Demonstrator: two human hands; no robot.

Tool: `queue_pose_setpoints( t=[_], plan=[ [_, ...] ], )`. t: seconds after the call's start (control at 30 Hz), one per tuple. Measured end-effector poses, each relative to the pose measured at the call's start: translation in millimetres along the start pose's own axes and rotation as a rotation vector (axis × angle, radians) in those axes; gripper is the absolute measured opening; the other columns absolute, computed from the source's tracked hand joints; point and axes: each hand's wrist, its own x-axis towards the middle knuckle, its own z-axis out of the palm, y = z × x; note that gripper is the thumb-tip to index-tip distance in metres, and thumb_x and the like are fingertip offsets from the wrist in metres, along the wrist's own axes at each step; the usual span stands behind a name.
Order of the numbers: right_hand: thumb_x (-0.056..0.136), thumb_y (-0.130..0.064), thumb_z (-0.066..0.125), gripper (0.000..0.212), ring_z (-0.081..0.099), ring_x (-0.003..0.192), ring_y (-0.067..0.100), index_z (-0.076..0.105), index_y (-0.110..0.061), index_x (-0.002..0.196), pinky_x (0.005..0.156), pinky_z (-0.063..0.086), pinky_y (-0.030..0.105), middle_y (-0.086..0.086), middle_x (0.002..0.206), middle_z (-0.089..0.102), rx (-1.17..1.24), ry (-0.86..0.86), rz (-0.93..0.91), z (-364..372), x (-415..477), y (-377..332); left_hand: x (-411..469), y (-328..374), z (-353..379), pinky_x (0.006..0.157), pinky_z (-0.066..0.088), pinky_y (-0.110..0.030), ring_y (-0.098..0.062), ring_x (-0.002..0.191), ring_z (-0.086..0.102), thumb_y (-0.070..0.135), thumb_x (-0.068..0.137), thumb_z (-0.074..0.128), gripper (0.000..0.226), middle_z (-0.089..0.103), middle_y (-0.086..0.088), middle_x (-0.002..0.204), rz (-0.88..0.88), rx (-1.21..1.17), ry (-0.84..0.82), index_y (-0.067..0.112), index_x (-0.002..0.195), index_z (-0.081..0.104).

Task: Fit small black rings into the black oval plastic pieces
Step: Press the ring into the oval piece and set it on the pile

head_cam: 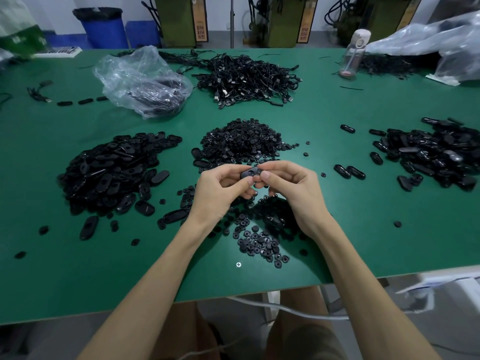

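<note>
A black oval plastic piece [250, 173] with a round hole is held above the green table [363, 229] between both hands. My left hand [220, 189] pinches its left end with thumb and fingers. My right hand [291, 188] pinches its right end, thumb on top. More small black pieces show under my curled right fingers. A heap of small black rings [242, 141] lies just beyond the hands, and more rings [259, 242] are scattered under my wrists. A big heap of oval pieces [114, 172] lies to the left.
Another heap of oval pieces [431, 154] lies at the right. Farther back are a tangle of black cables [249, 76], a clear plastic bag [142, 81] and a clear bottle [354, 54]. A screw head [238, 264] sits in the table near the front edge.
</note>
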Motion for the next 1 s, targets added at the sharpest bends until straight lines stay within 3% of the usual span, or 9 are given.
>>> queue_pose_setpoints(
  t=[0.37, 0.5, 0.67, 0.8, 1.0],
  plan=[
    [0.095, -0.016, 0.074, 0.007, 0.074, 0.089, 0.023, 0.074, -0.012, 0.101, 0.067, 0.052, 0.024, 0.011, 0.100, 0.079, -0.019, 0.042, 0.040, 1.1, -0.7, -1.9, 0.1, -0.2, -0.5, 0.071, 0.061, -0.027, -0.024, 0.078, 0.078, 0.010, 0.091, 0.079, 0.025, 0.080, -0.005, 0.090, -0.004, 0.006, 0.011, 0.013, 0.115, 0.075],
    [0.094, -0.012, 0.075, 0.004, 0.066, 0.076, 0.014, 0.073, -0.012, 0.098, 0.063, 0.047, 0.024, 0.003, 0.087, 0.074, -0.013, 0.075, 0.041, 1.0, 0.0, -0.1, -0.4, 1.1, 0.7, 0.071, 0.061, -0.026, -0.023, 0.078, 0.078, 0.007, 0.091, 0.079, 0.023, 0.080, -0.006, 0.089, -0.004, 0.003, 0.012, 0.016, 0.112, 0.076],
    [0.096, -0.012, 0.073, 0.017, 0.065, 0.077, 0.011, 0.078, -0.018, 0.111, 0.064, 0.048, 0.022, 0.003, 0.090, 0.076, -0.060, 0.066, 0.014, 0.4, -1.2, -0.8, -0.1, 1.0, 0.1, 0.072, 0.061, -0.025, -0.023, 0.079, 0.078, 0.004, 0.091, 0.078, 0.024, 0.080, -0.006, 0.090, -0.012, -0.007, 0.026, 0.012, 0.113, 0.076],
    [0.092, -0.012, 0.077, 0.008, 0.068, 0.076, 0.010, 0.080, -0.014, 0.100, 0.061, 0.048, 0.020, 0.005, 0.090, 0.079, -0.069, 0.098, 0.032, 1.1, -1.2, -0.3, 0.4, -0.3, -1.1, 0.078, 0.061, -0.027, -0.025, 0.083, 0.078, 0.001, 0.092, 0.075, 0.025, 0.080, -0.006, 0.090, -0.028, -0.016, 0.047, 0.008, 0.117, 0.075],
    [0.091, -0.012, 0.078, 0.007, 0.071, 0.075, 0.011, 0.077, -0.013, 0.098, 0.059, 0.049, 0.017, 0.006, 0.091, 0.080, -0.120, 0.084, 0.035, 2.1, -1.6, 0.7, 0.1, 0.6, -0.3, 0.081, 0.062, -0.027, -0.023, 0.091, 0.079, -0.001, 0.096, 0.069, 0.022, 0.081, -0.006, 0.097, -0.028, -0.066, 0.054, 0.005, 0.117, 0.075]
  ],
)
